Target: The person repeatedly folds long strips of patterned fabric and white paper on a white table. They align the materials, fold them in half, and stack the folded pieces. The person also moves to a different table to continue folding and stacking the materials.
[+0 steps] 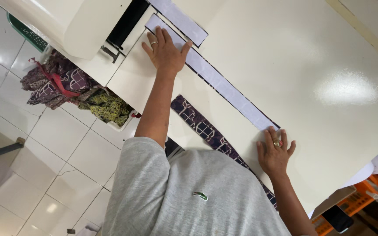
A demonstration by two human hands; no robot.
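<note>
A long white strip (224, 85) edged with dark patterned fabric lies diagonally on the cream table (311, 52). My left hand (166, 51) lies flat on its far end beside the sewing machine (66, 22), fingers spread, a ring on one finger. My right hand (275, 154) presses flat on its near end, also wearing a ring. A second strip of purple patterned fabric (200, 126) runs parallel, closer to my body, near the table edge. A third white strip (181, 19) sits beyond the left hand.
A pile of purple, red and yellow-green fabric (73, 89) sits at the table's side above the white tiled floor (66, 148). Orange crates (355, 203) and a dark phone (337, 217) are at the lower right. A green basket (26, 32) shows behind the machine.
</note>
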